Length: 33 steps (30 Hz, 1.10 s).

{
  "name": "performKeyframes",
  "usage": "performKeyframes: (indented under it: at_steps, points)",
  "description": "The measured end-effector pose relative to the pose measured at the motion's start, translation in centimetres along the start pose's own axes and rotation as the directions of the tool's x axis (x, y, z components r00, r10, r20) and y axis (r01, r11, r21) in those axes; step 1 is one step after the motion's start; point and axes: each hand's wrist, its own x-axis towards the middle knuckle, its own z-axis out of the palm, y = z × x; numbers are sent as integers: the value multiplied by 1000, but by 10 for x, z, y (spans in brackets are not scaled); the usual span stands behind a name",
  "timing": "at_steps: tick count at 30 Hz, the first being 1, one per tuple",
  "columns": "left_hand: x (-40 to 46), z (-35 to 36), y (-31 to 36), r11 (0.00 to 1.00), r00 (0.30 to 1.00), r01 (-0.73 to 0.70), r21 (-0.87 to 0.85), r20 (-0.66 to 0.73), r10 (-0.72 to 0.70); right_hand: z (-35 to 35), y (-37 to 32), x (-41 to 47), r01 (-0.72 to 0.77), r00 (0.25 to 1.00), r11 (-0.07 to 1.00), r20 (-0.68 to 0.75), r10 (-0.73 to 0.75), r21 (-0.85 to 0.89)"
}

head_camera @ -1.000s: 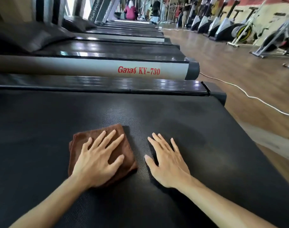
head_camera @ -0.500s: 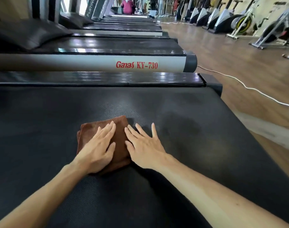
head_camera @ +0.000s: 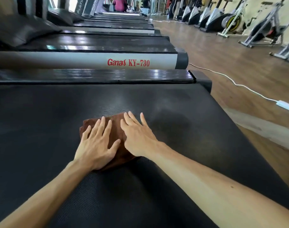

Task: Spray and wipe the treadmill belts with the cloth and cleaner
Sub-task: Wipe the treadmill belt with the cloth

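A folded brown cloth (head_camera: 117, 129) lies flat on the black treadmill belt (head_camera: 181, 145) in the middle of the head view. My left hand (head_camera: 97, 145) presses on the cloth's left half with fingers straight and spread. Beside it, my right hand (head_camera: 138, 137) lies flat on the cloth's right half, its outer fingers reaching onto the belt. A darker damp patch (head_camera: 171, 122) shows on the belt just right of the cloth. No cleaner bottle is in view.
The belt's far side rail (head_camera: 107, 76) is glossy black. Beyond it stands a grey treadmill (head_camera: 91, 61) marked Ganas KY-730, then more treadmills. A white cable and power strip (head_camera: 286, 105) lie on the wooden floor at right. Exercise bikes (head_camera: 263, 30) line the far wall.
My right hand slid left off the bare belt and onto the cloth beside my left hand. Both hands and the cloth moved a little away from me.
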Motion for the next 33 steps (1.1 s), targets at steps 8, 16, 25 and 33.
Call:
performKeyframes:
  at_steps: [8,16,25,33]
  points:
    - [7,2,12,939,992,-113,-326,-93,87,27,14,-13,-86,996,985,-25,91,146]
    - [29,7,50,970,978,-207,-127,-11,207,10,110,-53,-211,977,977,-6,211,9]
    - [29,23,53,987,990,-139,-81,12,141,4,94,-21,-458,887,886,-28,461,72]
    - [31,24,50,989,989,-143,-44,21,144,2,121,-11,-500,866,866,-28,500,-1]
